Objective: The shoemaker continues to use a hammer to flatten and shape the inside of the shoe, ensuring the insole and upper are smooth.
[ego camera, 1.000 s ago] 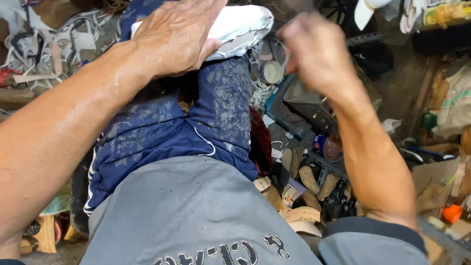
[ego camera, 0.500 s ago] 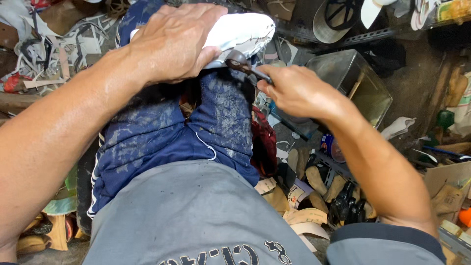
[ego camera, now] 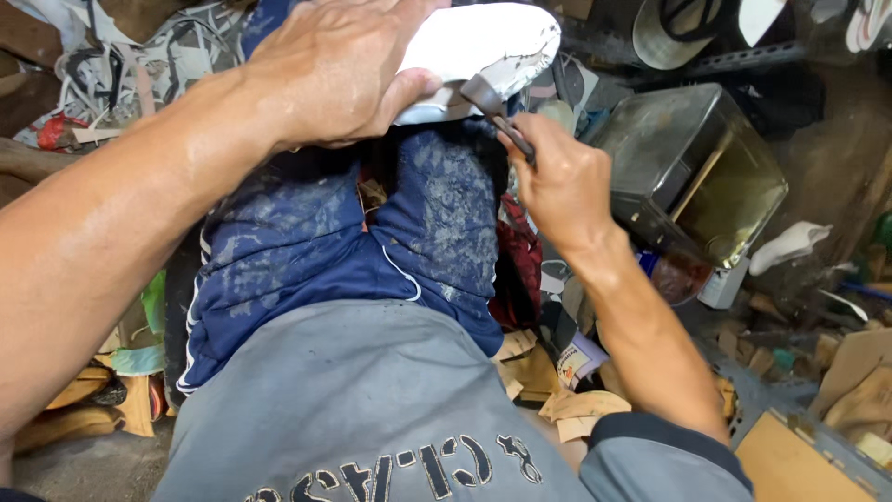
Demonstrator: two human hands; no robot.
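A white shoe (ego camera: 483, 46) lies sole-up across my knees, which are covered by stained blue shorts (ego camera: 437, 214). My left hand (ego camera: 334, 74) presses down on the shoe, covering most of it, thumb against its side. My right hand (ego camera: 562, 181) grips a small dark-handled tool (ego camera: 492, 107), held like a brush or knife; its dark head touches the edge of the white sole near the toe.
A metal box with a glass-like side (ego camera: 692, 172) stands to the right. Scraps of leather and cardboard (ego camera: 567, 400) litter the floor below my right arm. Shoe parts and straps (ego camera: 121, 65) pile up at the upper left. A cap (ego camera: 678, 33) hangs at the top.
My right hand, raised and empty-looking a second ago, came down with the tool and now holds its head against the shoe's sole edge. The left hand stayed on the shoe.
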